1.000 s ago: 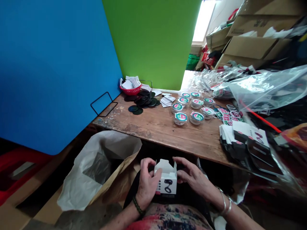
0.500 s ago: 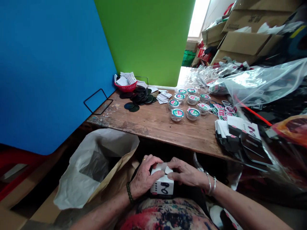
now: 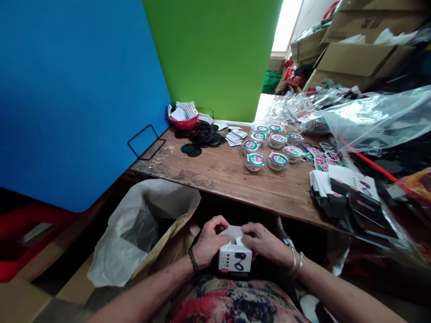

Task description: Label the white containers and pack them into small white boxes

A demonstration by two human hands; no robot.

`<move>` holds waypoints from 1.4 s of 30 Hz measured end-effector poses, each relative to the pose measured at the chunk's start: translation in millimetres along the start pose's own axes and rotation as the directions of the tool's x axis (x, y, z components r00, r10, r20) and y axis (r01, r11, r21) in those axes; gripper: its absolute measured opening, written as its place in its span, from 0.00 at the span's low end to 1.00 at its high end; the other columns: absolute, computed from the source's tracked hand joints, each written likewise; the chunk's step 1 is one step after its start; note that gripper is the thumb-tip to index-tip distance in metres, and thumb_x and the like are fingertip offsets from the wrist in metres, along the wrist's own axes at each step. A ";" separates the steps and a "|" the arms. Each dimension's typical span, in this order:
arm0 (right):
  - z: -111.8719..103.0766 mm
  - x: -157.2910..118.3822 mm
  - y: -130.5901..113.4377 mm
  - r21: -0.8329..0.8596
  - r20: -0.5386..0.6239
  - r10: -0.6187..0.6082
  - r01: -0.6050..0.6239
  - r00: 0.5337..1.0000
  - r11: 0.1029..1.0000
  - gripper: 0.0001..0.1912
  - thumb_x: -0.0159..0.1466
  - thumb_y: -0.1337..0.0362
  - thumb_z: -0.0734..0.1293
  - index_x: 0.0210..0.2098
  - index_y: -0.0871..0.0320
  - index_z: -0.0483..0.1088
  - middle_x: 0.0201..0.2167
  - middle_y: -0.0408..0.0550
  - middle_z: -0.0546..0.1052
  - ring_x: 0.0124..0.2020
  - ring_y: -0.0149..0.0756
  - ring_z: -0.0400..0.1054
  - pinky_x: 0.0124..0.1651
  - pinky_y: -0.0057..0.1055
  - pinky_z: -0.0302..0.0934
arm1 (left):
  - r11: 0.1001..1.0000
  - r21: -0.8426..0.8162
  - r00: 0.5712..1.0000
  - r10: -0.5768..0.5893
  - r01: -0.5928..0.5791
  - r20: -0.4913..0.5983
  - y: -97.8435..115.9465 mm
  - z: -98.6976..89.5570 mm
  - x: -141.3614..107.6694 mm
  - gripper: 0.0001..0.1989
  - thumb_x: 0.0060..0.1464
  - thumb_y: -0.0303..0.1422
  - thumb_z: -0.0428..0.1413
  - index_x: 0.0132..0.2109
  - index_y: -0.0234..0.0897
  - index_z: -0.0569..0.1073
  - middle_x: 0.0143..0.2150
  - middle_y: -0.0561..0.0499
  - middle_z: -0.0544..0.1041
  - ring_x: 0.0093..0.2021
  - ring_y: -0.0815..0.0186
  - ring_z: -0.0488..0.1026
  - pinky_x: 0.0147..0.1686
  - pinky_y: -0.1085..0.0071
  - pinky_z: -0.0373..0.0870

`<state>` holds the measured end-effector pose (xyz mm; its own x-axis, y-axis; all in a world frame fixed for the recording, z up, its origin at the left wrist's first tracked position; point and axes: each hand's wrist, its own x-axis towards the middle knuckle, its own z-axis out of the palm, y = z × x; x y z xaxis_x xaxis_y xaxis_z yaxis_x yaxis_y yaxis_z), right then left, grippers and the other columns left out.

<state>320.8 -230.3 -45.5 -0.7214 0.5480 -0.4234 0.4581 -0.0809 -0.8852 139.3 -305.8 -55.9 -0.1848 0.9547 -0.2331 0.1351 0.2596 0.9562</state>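
A small white cardboard box [image 3: 235,261], printed with a dark picture and a black lower band, sits upright at my lap. Its top flaps stand partly raised, with a gap between them. My left hand [image 3: 211,242] grips the upper left edge, thumb at a flap and fingers bent behind. On the opposite side, my right hand [image 3: 266,244] pinches the upper right edge and flap between thumb and fingers. What lies inside the box cannot be made out.
Several clear round packs [image 3: 278,161] with green-and-pink labels stand on the wooden table [image 3: 229,179]. Black discs [image 3: 202,137] lie near a red basket [image 3: 184,123] of papers. Flattened cartons [image 3: 350,179] are at right. A paper sack [image 3: 111,251] stands open at left.
Both hands have drawn slightly apart at the box top, and its flaps show more raised and parted. The whole view has shifted a little.
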 end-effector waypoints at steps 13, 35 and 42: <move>-17.4 -5.1 -16.1 -0.219 0.142 0.008 0.024 0.990 0.975 0.19 0.69 0.53 0.59 0.41 0.61 0.74 0.26 0.44 0.72 0.23 0.31 0.66 0.25 0.26 0.58 | 0.969 0.249 0.921 -0.087 -0.011 0.379 29.4 -27.8 11.1 0.08 0.42 0.32 0.63 0.34 0.37 0.78 0.30 0.54 0.74 0.31 0.67 0.68 0.30 0.74 0.61; -18.6 -28.5 -8.8 -0.329 0.243 -0.124 0.202 0.962 0.922 0.35 0.66 0.47 0.65 0.69 0.45 0.55 0.68 0.49 0.60 0.68 0.51 0.55 0.69 0.48 0.50 | 0.482 0.789 0.896 0.021 0.380 -0.445 -97.0 -178.8 -97.7 0.12 0.45 0.33 0.60 0.40 0.39 0.78 0.41 0.42 0.80 0.52 0.43 0.73 0.65 0.38 0.34; -15.3 -20.6 15.2 -0.361 0.229 -0.120 0.199 0.966 0.911 0.36 0.65 0.47 0.65 0.69 0.42 0.54 0.70 0.44 0.57 0.69 0.51 0.52 0.70 0.45 0.50 | 0.681 0.590 0.803 0.005 0.433 -0.596 -76.0 -183.1 -26.1 0.13 0.59 0.37 0.51 0.31 0.36 0.76 0.29 0.46 0.77 0.34 0.59 0.74 0.35 0.66 0.64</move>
<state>350.6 -230.1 -47.3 -0.8708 0.3486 -0.3468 0.4614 0.3357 -0.8212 -44.4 -377.0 -90.1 -0.7275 0.6818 -0.0767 0.5865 0.6760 0.4460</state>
